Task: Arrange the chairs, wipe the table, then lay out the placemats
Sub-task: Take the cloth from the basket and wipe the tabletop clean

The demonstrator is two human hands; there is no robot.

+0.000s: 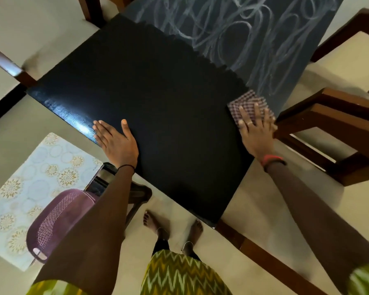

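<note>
A black table (158, 107) fills the middle of the view. Its near part is dark and clean; its far part carries white chalky swirls (232, 33). My right hand (255, 128) lies flat on a folded checked cloth (248, 103) at the table's right edge, right at the border between clean and smeared surface. My left hand (115, 139) rests flat on the near left edge, fingers spread, holding nothing. A pale floral placemat (36, 182) lies on a purple plastic chair (58, 218) at the lower left. Wooden chairs (332, 128) stand on the right.
More wooden chair frames stand at the top left (90, 9), the left edge (6, 64) and the far right (354, 33). A wooden table leg or rail (264, 258) runs along the floor beside my bare feet (173, 228). The floor is pale tile.
</note>
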